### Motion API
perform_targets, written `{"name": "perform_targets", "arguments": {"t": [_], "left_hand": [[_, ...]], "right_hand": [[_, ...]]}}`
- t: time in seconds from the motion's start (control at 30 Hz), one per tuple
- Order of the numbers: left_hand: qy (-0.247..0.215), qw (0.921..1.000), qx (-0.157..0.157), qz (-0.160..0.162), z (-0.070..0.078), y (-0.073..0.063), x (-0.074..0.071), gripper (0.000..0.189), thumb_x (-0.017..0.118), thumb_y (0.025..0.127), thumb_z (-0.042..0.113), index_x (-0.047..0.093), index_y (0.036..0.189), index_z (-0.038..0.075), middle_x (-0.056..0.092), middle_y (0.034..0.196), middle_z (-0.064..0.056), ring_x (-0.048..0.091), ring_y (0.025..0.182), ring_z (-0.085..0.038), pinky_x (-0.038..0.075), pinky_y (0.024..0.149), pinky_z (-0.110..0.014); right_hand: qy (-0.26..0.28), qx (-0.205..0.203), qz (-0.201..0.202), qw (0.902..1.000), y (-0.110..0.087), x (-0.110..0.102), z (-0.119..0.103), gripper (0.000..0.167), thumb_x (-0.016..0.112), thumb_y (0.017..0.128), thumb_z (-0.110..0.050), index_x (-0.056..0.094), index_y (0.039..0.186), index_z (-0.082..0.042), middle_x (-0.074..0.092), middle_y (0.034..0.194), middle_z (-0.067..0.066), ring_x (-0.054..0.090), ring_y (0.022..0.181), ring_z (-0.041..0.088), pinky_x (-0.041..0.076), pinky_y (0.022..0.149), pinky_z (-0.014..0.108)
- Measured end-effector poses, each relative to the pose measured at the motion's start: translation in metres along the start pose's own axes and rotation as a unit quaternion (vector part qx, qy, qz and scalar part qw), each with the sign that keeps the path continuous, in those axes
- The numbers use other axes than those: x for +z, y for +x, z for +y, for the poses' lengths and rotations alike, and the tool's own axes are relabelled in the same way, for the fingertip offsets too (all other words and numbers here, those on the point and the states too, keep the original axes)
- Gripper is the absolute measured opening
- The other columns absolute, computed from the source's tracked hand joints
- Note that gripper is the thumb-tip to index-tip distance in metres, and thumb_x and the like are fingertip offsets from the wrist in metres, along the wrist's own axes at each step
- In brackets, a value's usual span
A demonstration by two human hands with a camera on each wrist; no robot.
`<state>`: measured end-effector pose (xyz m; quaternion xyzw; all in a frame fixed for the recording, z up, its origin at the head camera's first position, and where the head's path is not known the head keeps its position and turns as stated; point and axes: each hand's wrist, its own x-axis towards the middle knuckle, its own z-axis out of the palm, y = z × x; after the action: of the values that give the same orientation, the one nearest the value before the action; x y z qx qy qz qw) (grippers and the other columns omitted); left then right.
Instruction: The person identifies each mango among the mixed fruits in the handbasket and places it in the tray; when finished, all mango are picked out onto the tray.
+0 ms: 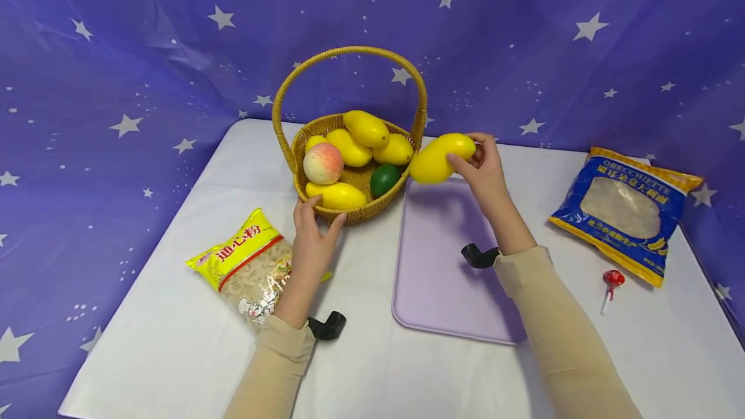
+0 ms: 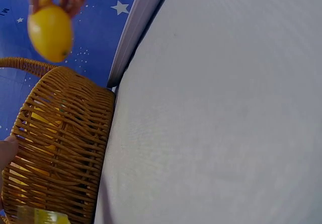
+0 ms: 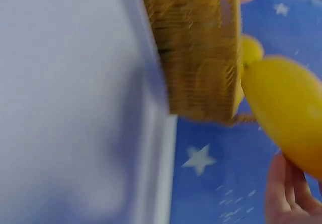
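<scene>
One yellow mango is grasped by the right hand, thumb on one side and fingers on the other, just beside the right edge of the wicker basket and above the far end of the lilac tray. The left hand lightly grips the basket's near rim, fingers over it and thumb outside, apparently to steady it. The step in hand looks like passing a single fruit by the basket's edge; whether inward or outward, a still picture cannot tell. The next move seems to call for a secure grasp, clearance from rim and handle, and a steady basket.

The head view alone shows the contents plainly: five other yellow fruits, a peach and a dark green fruit. There the mango appears to meet the rim, but the left wrist view shows a sliver of blue backdrop between them. The right wrist view, though blurred, shows the supporting fingers more closely
</scene>
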<state>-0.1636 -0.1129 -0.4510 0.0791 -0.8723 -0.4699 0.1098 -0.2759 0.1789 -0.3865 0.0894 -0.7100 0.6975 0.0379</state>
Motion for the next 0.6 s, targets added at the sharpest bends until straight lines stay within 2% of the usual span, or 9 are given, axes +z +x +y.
{"name": "perform_targets", "arguments": {"t": [0.1, 0.2, 0.27, 0.33, 0.43, 0.6], "left_hand": [[-0.001, 1.0, 0.006, 0.004, -0.002, 0.0, 0.001, 0.067, 0.054, 0.093, 0.056, 0.031, 0.144, 0.019, 0.007, 0.158, -0.016, 0.049, 0.121, -0.037, 0.047, 0.08, -0.051], [0.001, 0.9999, 0.009, 0.01, -0.003, 0.0, 0.001, 0.066, 0.055, 0.093, 0.054, 0.032, 0.144, 0.019, 0.008, 0.157, -0.016, 0.05, 0.121, -0.037, 0.047, 0.079, -0.051], [0.001, 0.9999, 0.01, 0.01, -0.003, 0.0, 0.0, 0.066, 0.055, 0.093, 0.053, 0.032, 0.144, 0.018, 0.008, 0.157, -0.016, 0.049, 0.121, -0.037, 0.047, 0.079, -0.051], [0.003, 0.9999, 0.01, 0.01, -0.003, 0.0, 0.0, 0.066, 0.055, 0.093, 0.054, 0.032, 0.143, 0.019, 0.009, 0.157, -0.016, 0.051, 0.119, -0.037, 0.048, 0.075, -0.05], [0.006, 0.9999, 0.009, 0.008, -0.003, 0.0, 0.0, 0.065, 0.054, 0.093, 0.054, 0.032, 0.143, 0.019, 0.009, 0.157, -0.016, 0.053, 0.116, -0.037, 0.048, 0.07, -0.049], [0.007, 0.9999, 0.011, 0.008, -0.002, 0.001, 0.0, 0.065, 0.054, 0.093, 0.054, 0.032, 0.143, 0.018, 0.009, 0.157, -0.016, 0.054, 0.113, -0.037, 0.048, 0.07, -0.049]], "right_hand": [[0.006, 0.078, -0.04, 0.9962, 0.005, -0.011, 0.015, 0.042, 0.065, 0.092, -0.015, 0.043, 0.128, -0.009, 0.054, 0.116, 0.01, 0.058, 0.098, 0.018, 0.052, 0.076, 0.024], [0.0, 0.144, -0.098, 0.9848, 0.011, -0.015, 0.034, 0.041, 0.062, 0.094, -0.017, 0.044, 0.13, -0.009, 0.053, 0.116, 0.008, 0.058, 0.096, 0.017, 0.052, 0.076, 0.028], [-0.005, 0.173, -0.139, 0.9751, 0.012, -0.015, 0.046, 0.039, 0.058, 0.095, -0.017, 0.043, 0.131, -0.008, 0.052, 0.115, 0.008, 0.058, 0.094, 0.018, 0.052, 0.076, 0.03], [0.004, 0.193, -0.175, 0.9655, 0.014, -0.015, 0.054, 0.039, 0.055, 0.096, -0.016, 0.042, 0.132, -0.006, 0.052, 0.114, 0.01, 0.059, 0.092, 0.019, 0.052, 0.078, 0.033], [0.019, 0.214, -0.207, 0.9544, 0.016, -0.014, 0.062, 0.039, 0.052, 0.097, -0.015, 0.041, 0.133, -0.005, 0.053, 0.113, 0.01, 0.059, 0.092, 0.02, 0.052, 0.079, 0.034], [0.022, 0.225, -0.233, 0.9458, 0.022, -0.01, 0.066, 0.038, 0.05, 0.098, -0.016, 0.041, 0.134, -0.005, 0.054, 0.114, 0.01, 0.059, 0.096, 0.02, 0.051, 0.082, 0.034]]}}
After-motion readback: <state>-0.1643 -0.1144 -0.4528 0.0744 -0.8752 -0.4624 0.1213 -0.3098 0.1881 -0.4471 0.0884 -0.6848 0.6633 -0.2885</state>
